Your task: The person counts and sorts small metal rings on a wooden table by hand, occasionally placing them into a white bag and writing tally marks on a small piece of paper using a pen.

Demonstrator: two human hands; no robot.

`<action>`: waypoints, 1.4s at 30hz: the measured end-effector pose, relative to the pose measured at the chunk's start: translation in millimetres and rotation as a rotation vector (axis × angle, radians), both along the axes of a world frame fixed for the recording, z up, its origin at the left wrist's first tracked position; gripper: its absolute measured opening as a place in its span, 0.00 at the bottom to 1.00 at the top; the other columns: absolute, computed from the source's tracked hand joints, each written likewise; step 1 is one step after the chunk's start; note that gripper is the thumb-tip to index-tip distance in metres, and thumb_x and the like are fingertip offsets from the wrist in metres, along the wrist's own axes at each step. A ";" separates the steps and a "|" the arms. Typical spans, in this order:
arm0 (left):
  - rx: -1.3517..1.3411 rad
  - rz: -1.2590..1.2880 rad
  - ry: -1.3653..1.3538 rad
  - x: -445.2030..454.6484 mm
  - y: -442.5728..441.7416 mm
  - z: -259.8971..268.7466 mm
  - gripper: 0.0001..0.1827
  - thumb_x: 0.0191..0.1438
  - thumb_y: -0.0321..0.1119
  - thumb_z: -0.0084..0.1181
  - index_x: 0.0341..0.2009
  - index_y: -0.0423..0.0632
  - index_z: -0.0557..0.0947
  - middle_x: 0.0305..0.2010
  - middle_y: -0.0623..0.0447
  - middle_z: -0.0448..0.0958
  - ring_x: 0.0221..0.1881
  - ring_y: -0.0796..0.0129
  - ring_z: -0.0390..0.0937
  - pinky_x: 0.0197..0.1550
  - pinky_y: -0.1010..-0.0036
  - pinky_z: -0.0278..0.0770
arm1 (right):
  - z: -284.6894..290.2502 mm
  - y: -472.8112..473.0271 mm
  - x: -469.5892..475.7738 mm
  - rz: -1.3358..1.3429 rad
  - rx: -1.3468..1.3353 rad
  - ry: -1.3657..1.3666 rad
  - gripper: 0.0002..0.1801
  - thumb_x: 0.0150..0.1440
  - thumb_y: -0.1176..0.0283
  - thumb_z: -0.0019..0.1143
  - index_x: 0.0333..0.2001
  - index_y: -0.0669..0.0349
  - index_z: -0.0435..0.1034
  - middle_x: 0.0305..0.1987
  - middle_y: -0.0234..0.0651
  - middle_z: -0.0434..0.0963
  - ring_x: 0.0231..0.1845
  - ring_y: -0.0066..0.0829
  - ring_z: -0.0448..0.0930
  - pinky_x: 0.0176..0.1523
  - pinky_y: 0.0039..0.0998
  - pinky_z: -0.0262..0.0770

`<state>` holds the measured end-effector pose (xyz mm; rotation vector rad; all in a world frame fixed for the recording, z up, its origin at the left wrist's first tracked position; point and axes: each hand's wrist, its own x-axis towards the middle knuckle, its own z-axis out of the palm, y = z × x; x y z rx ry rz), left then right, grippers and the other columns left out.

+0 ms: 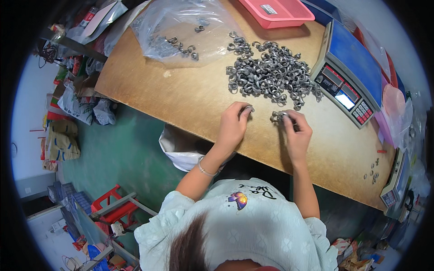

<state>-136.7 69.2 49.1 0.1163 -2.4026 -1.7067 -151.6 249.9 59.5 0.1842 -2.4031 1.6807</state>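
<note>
Between the fingers of my left hand [233, 123] is a small grey metal ring [251, 108], held just above the wooden tabletop [190, 95]. My right hand [298, 130] pinches another metal ring [284, 115] at a small group of rings [274, 117] near the table's front part. My fingers hide some of that group. Beyond both hands spreads a large heap of grey metal rings [268, 73]. A clear plastic bag [190, 34] lies to the far left of the heap, with several more rings in or under it.
A digital scale [342, 91] with a blue platform stands right of the heap. A pink plastic basket [281, 13] sits at the back. Several loose rings [374, 176] lie near a second scale [390, 198] at the right edge. A white sack [179, 159] stands below the front edge.
</note>
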 end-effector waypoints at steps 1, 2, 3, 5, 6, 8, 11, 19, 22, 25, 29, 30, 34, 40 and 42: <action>0.204 -0.044 -0.101 -0.4 2.3 0.2 0.10 0.55 0.24 0.50 0.42 0.35 0.74 0.33 0.45 0.76 0.30 0.61 0.77 0.32 0.71 0.75 | -0.2 4.9 1.3 -0.038 -0.286 -0.186 0.07 0.54 0.75 0.57 0.36 0.67 0.73 0.33 0.30 0.77 0.31 0.19 0.73 0.37 0.22 0.68; 0.406 -0.085 -0.205 -1.0 3.8 -0.6 0.11 0.55 0.24 0.49 0.43 0.35 0.74 0.34 0.45 0.76 0.32 0.61 0.78 0.33 0.70 0.76 | 0.0 7.0 -1.5 -0.073 -0.299 -0.137 0.08 0.56 0.75 0.55 0.37 0.70 0.73 0.31 0.30 0.77 0.28 0.13 0.72 0.32 0.15 0.67; 0.606 -0.122 -0.310 -0.4 5.4 1.1 0.12 0.55 0.24 0.49 0.44 0.35 0.74 0.35 0.45 0.77 0.33 0.61 0.78 0.34 0.70 0.77 | 4.0 10.4 -2.2 -0.035 -0.364 -0.219 0.08 0.56 0.75 0.55 0.37 0.69 0.74 0.31 0.30 0.77 0.29 0.13 0.72 0.33 0.15 0.67; 1.009 -0.202 -0.474 3.9 11.7 9.8 0.13 0.59 0.28 0.44 0.46 0.35 0.72 0.42 0.42 0.75 0.39 0.61 0.77 0.40 0.67 0.78 | 11.5 17.1 -2.0 0.046 -0.496 -0.381 0.08 0.55 0.75 0.56 0.37 0.69 0.74 0.31 0.29 0.77 0.30 0.14 0.73 0.35 0.16 0.69; 1.174 -0.221 -0.527 5.5 14.0 13.1 0.13 0.60 0.29 0.43 0.46 0.35 0.72 0.43 0.43 0.75 0.41 0.62 0.77 0.41 0.69 0.78 | 15.3 15.4 1.3 0.090 -0.408 -0.413 0.08 0.56 0.74 0.55 0.37 0.69 0.74 0.31 0.29 0.77 0.29 0.13 0.73 0.36 0.15 0.69; 1.421 -0.275 -0.626 11.8 16.3 14.3 0.14 0.62 0.33 0.41 0.45 0.35 0.72 0.45 0.43 0.73 0.45 0.64 0.74 0.45 0.68 0.76 | 18.0 5.1 11.8 0.223 -0.173 -0.233 0.08 0.51 0.76 0.58 0.36 0.68 0.74 0.33 0.35 0.78 0.35 0.25 0.75 0.40 0.23 0.70; 1.543 -0.247 -0.628 29.1 16.3 1.9 0.12 0.60 0.32 0.44 0.44 0.37 0.72 0.42 0.46 0.74 0.40 0.66 0.74 0.44 0.69 0.76 | 25.5 -7.1 23.0 0.270 0.069 0.020 0.09 0.47 0.78 0.59 0.35 0.67 0.74 0.36 0.40 0.77 0.41 0.35 0.74 0.44 0.30 0.70; 0.414 -0.104 -0.213 108.2 -57.6 -13.1 0.05 0.55 0.21 0.48 0.35 0.37 0.77 0.30 0.54 0.73 0.31 0.76 0.68 0.30 0.80 0.67 | 17.6 32.6 13.8 -0.004 0.591 0.182 0.21 0.43 0.78 0.61 0.44 0.65 0.69 0.47 0.40 0.71 0.49 0.41 0.68 0.52 0.38 0.63; 0.321 -0.098 -0.314 118.3 -69.7 -27.7 0.07 0.52 0.23 0.51 0.37 0.38 0.78 0.30 0.50 0.76 0.32 0.69 0.72 0.33 0.75 0.70 | 12.2 30.4 9.2 0.072 0.663 0.166 0.22 0.43 0.77 0.61 0.45 0.64 0.68 0.48 0.39 0.69 0.51 0.40 0.66 0.53 0.39 0.60; -0.338 0.007 -0.327 124.7 -91.7 -90.3 0.08 0.50 0.24 0.51 0.36 0.38 0.79 0.34 0.41 0.77 0.34 0.56 0.75 0.37 0.68 0.72 | -3.8 36.0 6.9 0.097 0.650 0.175 0.18 0.44 0.78 0.60 0.41 0.64 0.69 0.44 0.38 0.71 0.48 0.39 0.68 0.52 0.37 0.60; -0.752 0.048 -0.278 133.5 -115.4 -168.8 0.09 0.50 0.27 0.48 0.31 0.39 0.81 0.34 0.37 0.77 0.38 0.40 0.73 0.41 0.54 0.70 | 4.2 41.7 14.5 0.107 0.559 0.186 0.14 0.45 0.79 0.58 0.38 0.65 0.71 0.43 0.38 0.72 0.46 0.39 0.70 0.51 0.36 0.62; -0.949 -0.155 -0.619 116.0 -101.6 -130.0 0.09 0.50 0.29 0.50 0.32 0.39 0.81 0.34 0.40 0.78 0.38 0.42 0.74 0.41 0.56 0.72 | 3.5 50.7 17.1 0.086 0.537 0.178 0.13 0.46 0.79 0.57 0.38 0.65 0.71 0.43 0.39 0.72 0.46 0.39 0.70 0.51 0.36 0.63; -0.235 -0.626 -0.480 90.7 -57.8 9.3 0.07 0.50 0.27 0.53 0.32 0.39 0.80 0.32 0.44 0.79 0.34 0.47 0.77 0.39 0.61 0.74 | 4.9 71.4 19.3 0.005 0.395 0.108 0.11 0.47 0.79 0.56 0.37 0.67 0.71 0.41 0.43 0.73 0.45 0.42 0.71 0.48 0.35 0.67; -0.496 -0.461 0.176 1.8 27.9 40.6 0.23 0.48 0.28 0.57 0.51 0.45 0.71 0.53 0.44 0.67 0.52 0.52 0.66 0.52 0.63 0.67 | 1.9 53.8 -29.2 -0.077 0.457 0.152 0.13 0.47 0.77 0.58 0.39 0.67 0.71 0.43 0.44 0.72 0.46 0.44 0.70 0.50 0.36 0.66; -0.653 -0.540 0.308 -23.2 54.0 29.0 0.28 0.46 0.27 0.58 0.54 0.47 0.68 0.56 0.44 0.62 0.56 0.50 0.62 0.55 0.62 0.65 | 2.8 44.5 -42.1 -0.035 0.530 0.161 0.14 0.47 0.77 0.58 0.39 0.66 0.71 0.42 0.43 0.72 0.46 0.43 0.70 0.50 0.37 0.66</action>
